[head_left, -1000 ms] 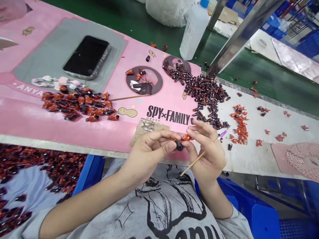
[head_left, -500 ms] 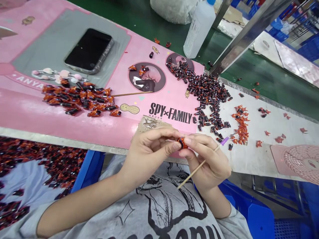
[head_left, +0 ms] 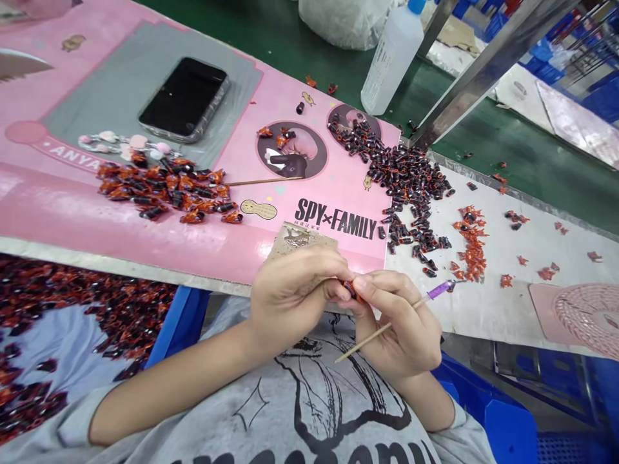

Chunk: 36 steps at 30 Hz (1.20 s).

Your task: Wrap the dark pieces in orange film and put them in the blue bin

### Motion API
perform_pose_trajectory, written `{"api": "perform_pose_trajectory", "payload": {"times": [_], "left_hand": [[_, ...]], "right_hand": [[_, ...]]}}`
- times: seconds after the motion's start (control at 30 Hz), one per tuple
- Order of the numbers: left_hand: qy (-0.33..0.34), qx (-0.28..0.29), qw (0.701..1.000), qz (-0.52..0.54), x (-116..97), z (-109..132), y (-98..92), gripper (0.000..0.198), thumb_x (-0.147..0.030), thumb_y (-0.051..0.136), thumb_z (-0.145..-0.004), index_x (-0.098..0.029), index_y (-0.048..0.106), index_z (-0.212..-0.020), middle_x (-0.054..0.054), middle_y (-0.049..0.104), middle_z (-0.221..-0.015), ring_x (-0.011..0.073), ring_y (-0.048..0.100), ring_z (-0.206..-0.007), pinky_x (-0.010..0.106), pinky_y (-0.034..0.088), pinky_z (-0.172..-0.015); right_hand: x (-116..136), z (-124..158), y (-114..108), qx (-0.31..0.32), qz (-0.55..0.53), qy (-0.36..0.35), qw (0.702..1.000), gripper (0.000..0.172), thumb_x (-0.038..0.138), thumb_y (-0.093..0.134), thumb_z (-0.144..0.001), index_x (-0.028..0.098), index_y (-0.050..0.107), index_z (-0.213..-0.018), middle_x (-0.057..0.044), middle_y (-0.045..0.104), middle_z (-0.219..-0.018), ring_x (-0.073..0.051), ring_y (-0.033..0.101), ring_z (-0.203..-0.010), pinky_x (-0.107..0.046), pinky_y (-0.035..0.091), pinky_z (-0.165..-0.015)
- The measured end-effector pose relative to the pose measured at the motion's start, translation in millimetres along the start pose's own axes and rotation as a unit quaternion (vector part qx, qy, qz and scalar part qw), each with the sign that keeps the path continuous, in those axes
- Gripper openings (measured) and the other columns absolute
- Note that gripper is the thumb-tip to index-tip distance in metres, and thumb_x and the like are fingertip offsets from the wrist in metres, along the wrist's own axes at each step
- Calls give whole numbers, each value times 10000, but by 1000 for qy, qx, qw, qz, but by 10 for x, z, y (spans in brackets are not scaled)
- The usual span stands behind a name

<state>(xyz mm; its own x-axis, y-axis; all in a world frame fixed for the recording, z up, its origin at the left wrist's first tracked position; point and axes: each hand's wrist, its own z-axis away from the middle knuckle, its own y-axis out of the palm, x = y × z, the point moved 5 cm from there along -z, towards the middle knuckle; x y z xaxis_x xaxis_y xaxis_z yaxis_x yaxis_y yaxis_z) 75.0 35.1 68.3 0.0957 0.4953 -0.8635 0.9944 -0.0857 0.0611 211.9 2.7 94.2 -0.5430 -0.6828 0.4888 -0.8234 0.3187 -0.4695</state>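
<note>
Close to the chest, above the grey shirt [head_left: 271, 399], the left hand [head_left: 290, 299] and the right hand [head_left: 401, 322] meet at one small part [head_left: 351, 290]. Each grip is a pinch of thumb and fingertips on that part, probably because so tiny a thing needs both sides steadied; the fingers cover most of it, leaving a little black and orange in sight. A wooden stick [head_left: 362, 343] runs through the right hand's fingers, its purple sleeve [head_left: 439, 290] pointing away to the right, a carry that seems meant to leave the fingertips free.

At lower left, a blue bin [head_left: 178, 322] holds many more black-and-orange pieces, likely put there to be within reach of the left arm.

Just beyond the hands, a tan card [head_left: 304, 240] lies on the pink mat [head_left: 271, 241] over the table [head_left: 488, 309]. To its left is a pile of two-coloured pieces [head_left: 164, 187]; to its right are a heap of black pieces [head_left: 406, 180] and, apart from them, a strip of orange pieces [head_left: 474, 254]. The spacing suggests they are kept sorted by kind. A second stick [head_left: 265, 181] touches the left pile.

Farther back, a phone [head_left: 184, 96] lies flat, apparently out of the way, and a bottle [head_left: 391, 61] stands past the mat's edge, near a metal post [head_left: 483, 71].
</note>
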Motion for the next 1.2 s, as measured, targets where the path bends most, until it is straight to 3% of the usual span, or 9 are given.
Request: {"api": "perform_pose_trajectory", "payload": {"times": [0.1,0.27,0.4,0.6,0.83,0.93,1.0,1.13,1.2], "left_hand": [[79,1,996,-42,-52,31,3,134,-76,665,-891,-206,696,-895,13,695,-734,137,664,-680,280,576,-696],[98,-24,993,-56,-76,60,5,165,-41,649,-888,-200,687,-906,7,674,-731,128,649,-689,268,564,-699],[33,-45,998,1,2,81,-25,49,-178,687,-921,-191,722,-888,17,685,-727,136,661,-720,256,560,-697],[-140,-68,983,97,186,125,20,180,-386,797,-831,-213,761,-790,26,714,-730,139,668,-673,229,557,-609],[-76,-26,996,25,177,92,74,174,-362,750,-877,-210,755,-793,30,727,-700,154,680,-658,255,556,-611],[-10,-8,993,-117,300,-170,-50,109,-265,693,-912,-223,743,-825,31,758,-757,171,696,-708,288,564,-672],[39,-7,967,-252,463,-478,-180,114,-213,657,-909,-234,739,-832,37,775,-814,198,703,-783,343,565,-781],[-59,80,877,-469,1043,-1156,-460,85,-224,685,-853,-243,748,-909,90,777,-971,303,676,-1018,477,513,-976],[-87,83,858,-499,1204,-1399,-677,328,-262,747,-808,-225,727,-1133,141,748,-1131,354,637,-1150,528,474,-1050]], "right_hand": [[51,29,18,-8,-9,6,1000,344,-2,679,-862,148,708,-1170,-61,700,-846,-181,701,-762,-262,640,-605],[66,49,72,0,-40,24,999,424,-20,649,-870,182,680,-1242,-58,711,-880,-181,698,-764,-272,651,-602],[-4,31,96,-12,-68,28,997,209,111,683,-920,165,687,-1123,-62,719,-908,-157,699,-794,-261,654,-651],[-55,14,95,-19,-67,41,997,163,163,762,-875,147,668,-1007,-42,682,-819,-137,674,-775,-236,622,-661],[-211,56,56,-2,-105,75,992,97,165,721,-904,194,669,-980,-21,668,-784,-140,652,-691,-255,589,-577],[-409,57,62,41,-70,83,993,207,179,724,-903,210,690,-1104,-84,733,-999,-190,713,-919,-326,636,-774],[-522,62,44,53,-36,90,994,311,193,712,-912,223,671,-1219,-122,721,-1170,-226,696,-1081,-389,623,-896],[-621,82,-67,36,3,109,993,349,126,677,-910,239,676,-1241,-107,724,-1198,-221,688,-1121,-398,596,-953],[-635,100,-154,18,17,112,993,335,103,667,-904,242,695,-1208,-92,737,-1162,-212,700,-1084,-386,593,-939]]}}
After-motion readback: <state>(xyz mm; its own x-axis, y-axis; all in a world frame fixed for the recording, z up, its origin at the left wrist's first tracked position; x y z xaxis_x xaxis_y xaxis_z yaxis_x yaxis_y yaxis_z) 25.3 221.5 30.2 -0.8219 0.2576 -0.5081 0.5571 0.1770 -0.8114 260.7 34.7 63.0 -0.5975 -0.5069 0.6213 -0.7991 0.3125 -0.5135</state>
